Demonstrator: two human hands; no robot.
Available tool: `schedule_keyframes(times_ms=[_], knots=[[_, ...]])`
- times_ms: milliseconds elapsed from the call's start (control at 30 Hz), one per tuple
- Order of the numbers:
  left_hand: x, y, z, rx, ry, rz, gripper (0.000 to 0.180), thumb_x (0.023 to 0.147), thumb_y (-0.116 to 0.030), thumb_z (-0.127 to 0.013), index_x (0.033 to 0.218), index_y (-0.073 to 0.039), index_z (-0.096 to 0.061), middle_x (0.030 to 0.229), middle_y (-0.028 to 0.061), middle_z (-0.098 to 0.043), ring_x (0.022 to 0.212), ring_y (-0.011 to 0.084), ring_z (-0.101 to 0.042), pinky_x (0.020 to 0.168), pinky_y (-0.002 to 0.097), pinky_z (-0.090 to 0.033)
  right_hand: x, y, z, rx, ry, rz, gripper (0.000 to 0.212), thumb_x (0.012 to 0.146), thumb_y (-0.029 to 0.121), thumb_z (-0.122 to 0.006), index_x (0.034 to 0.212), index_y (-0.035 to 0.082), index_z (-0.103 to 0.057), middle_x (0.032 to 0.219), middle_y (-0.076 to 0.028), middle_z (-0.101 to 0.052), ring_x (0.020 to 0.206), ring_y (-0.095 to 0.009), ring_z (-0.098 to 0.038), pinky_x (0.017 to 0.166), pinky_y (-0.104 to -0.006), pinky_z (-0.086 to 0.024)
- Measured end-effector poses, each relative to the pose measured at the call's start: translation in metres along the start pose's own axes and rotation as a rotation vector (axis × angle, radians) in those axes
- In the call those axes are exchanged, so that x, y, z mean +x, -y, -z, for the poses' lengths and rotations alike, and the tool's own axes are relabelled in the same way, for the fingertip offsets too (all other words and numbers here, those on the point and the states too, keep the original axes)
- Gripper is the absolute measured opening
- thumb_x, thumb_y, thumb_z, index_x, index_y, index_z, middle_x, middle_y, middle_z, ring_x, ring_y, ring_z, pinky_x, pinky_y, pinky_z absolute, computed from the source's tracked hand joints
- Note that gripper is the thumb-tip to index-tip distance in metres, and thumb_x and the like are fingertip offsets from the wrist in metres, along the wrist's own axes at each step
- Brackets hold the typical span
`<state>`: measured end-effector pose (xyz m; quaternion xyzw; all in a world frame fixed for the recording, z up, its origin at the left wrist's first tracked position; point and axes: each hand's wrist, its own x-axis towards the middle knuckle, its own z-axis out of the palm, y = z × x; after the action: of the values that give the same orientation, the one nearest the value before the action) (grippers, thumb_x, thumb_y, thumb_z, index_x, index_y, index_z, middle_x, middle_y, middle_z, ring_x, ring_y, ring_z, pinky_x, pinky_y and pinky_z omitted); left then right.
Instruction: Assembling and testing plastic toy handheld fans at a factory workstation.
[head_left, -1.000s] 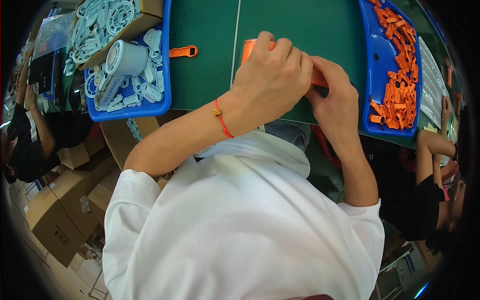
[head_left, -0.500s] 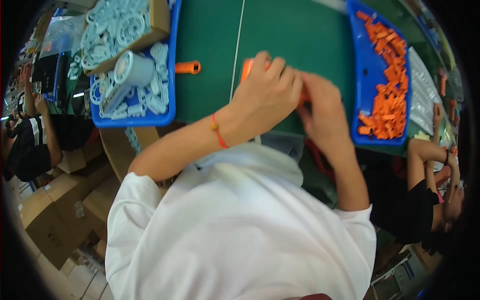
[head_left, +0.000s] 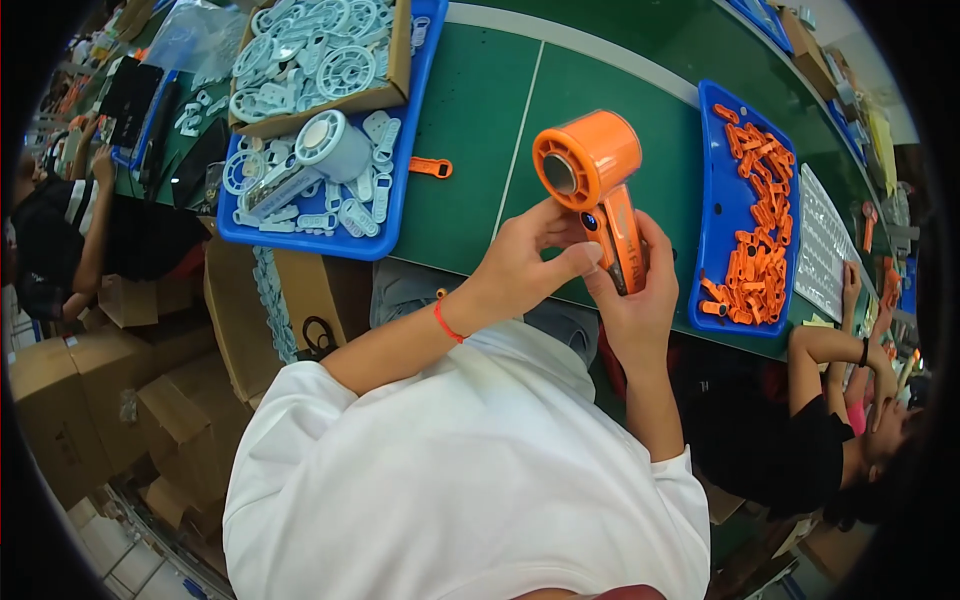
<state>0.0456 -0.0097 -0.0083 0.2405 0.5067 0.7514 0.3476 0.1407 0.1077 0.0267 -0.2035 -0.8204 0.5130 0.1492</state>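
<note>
An orange handheld fan (head_left: 622, 232) is held up in front of me above the green table, its round head (head_left: 604, 150) away from me and its handle toward me. My left hand (head_left: 535, 258) is closed on the handle from the left, with the thumb on its front near a small dark round display. My right hand (head_left: 642, 300) wraps the lower handle from the right. A loose orange handle piece (head_left: 432, 167) lies on the table beside the left blue tray.
The left blue tray (head_left: 395, 215) holds light-blue parts, a light-blue fan (head_left: 335, 145) and a cardboard box (head_left: 402, 60) of more parts. Orange pieces (head_left: 757, 270) fill much of the right blue tray (head_left: 715, 240). Cardboard boxes stand lower left; people sit on both sides.
Both hands have turned and lowered, so the fan, mostly hidden before, now shows its round head and handle front. My view has shifted, showing more of the far table.
</note>
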Motion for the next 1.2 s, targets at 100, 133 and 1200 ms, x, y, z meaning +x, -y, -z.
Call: schedule_keyframes(times_ms=[100, 133, 1200], knots=[[-0.002, -0.005, 0.002, -0.015, 0.044, 0.018, 0.042, 0.086, -0.011, -0.059, 0.122, 0.003, -0.042, 0.111, 0.0111, -0.054, 0.102, 0.0175, -0.056, 0.088, 0.0306, -0.046, -0.002, -0.003, -0.006, -0.100, -0.034, 0.077, 0.059, 0.073, 0.011, -0.073, 0.122, -0.002, -0.043, 0.110, -0.012, -0.052, 0.098, -0.018, -0.054, 0.084, -0.0291, -0.045], [-0.003, -0.004, 0.003, -0.016, 0.034, 0.019, 0.042, 0.086, -0.011, -0.059, 0.122, 0.003, -0.042, 0.111, 0.0111, -0.054, 0.102, 0.0175, -0.056, 0.088, 0.0306, -0.046, -0.003, -0.004, -0.008, -0.113, -0.044, 0.094, 0.059, 0.072, 0.010, -0.073, 0.122, -0.002, -0.044, 0.111, -0.012, -0.052, 0.098, -0.019, -0.055, 0.084, -0.0294, -0.045], [-0.006, -0.006, -0.001, 0.863, -0.126, -0.347, 0.027, 0.074, -0.009, -0.062, 0.097, 0.002, -0.053, 0.094, 0.0133, -0.054, 0.073, 0.0239, -0.061, 0.061, 0.0333, -0.049, 0.015, -0.018, -0.013, 0.576, 0.257, -0.252, 0.058, 0.068, -0.008, -0.067, 0.120, 0.003, -0.041, 0.102, -0.007, -0.053, 0.084, -0.013, -0.055, 0.062, -0.0235, -0.051]])
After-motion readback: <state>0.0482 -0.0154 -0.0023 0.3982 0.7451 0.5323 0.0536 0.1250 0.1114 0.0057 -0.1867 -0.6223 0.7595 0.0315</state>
